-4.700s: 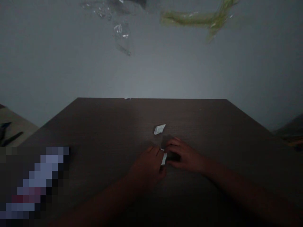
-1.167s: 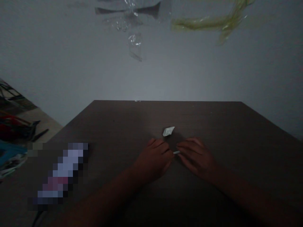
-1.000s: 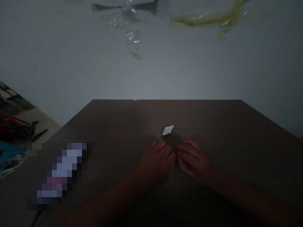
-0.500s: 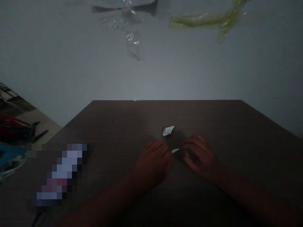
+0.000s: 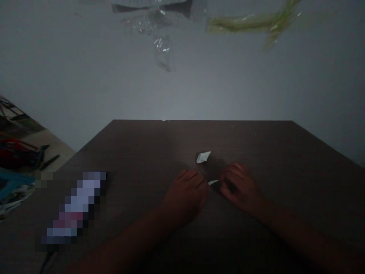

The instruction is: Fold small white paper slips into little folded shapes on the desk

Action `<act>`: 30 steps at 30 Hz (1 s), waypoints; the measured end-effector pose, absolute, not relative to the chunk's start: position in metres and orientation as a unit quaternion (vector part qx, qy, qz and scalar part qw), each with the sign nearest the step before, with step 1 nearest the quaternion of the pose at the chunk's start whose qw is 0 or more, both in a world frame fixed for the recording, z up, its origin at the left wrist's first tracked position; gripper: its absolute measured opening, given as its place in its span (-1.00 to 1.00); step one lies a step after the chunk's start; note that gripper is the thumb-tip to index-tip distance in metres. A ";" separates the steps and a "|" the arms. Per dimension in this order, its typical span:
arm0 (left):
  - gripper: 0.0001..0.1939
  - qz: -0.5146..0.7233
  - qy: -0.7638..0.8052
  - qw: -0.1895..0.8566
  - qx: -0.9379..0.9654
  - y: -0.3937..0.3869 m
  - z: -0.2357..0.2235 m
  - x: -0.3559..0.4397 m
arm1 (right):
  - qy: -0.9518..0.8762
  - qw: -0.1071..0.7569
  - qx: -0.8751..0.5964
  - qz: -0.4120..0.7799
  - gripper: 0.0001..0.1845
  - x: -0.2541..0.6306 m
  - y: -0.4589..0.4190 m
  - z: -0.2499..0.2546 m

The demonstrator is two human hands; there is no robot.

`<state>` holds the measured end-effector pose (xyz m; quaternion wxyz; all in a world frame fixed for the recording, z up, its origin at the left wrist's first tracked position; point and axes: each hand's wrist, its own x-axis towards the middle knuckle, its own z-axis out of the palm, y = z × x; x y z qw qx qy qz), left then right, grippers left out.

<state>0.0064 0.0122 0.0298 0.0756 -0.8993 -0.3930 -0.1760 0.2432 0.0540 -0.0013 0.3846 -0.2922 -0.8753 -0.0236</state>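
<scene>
A small white piece of paper shows as a thin sliver between my two hands, just above the dark table. My left hand is closed, knuckles up, and grips the paper's left end, with its fingertips hidden from view. On the other side, my right hand has its fingers curled together and pinched at the paper's right tip. The dim light hides exactly how those fingertips meet it. Beyond the hands lies a second folded scrap of white paper, apart from both.
A phone-like object, blurred by pixelation, lies at the left with a dark cable at its lower end. The brown table meets a pale wall bearing clear and yellow tape. Assorted items lie beyond the left edge.
My right fingers and the paper's right tip have come closer together, closing the small gap between them. The view has shifted slightly. The folded scrap stays in place on the table.
</scene>
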 end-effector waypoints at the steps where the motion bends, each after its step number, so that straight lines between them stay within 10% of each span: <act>1: -0.86 -0.173 -0.396 0.073 -0.899 0.013 0.030 0.005 | -0.874 0.385 -0.296 -0.019 -0.86 0.244 0.054 -0.002; 18: -0.76 -0.305 -0.501 -0.242 -0.773 0.023 0.011 0.005 | -0.889 0.401 -0.222 -0.004 -0.86 0.241 0.051 -0.003; 30: -0.53 -0.326 -0.489 -0.221 -0.778 0.030 -0.003 0.000 | -0.895 0.370 -0.250 0.019 -0.87 0.238 0.055 -0.009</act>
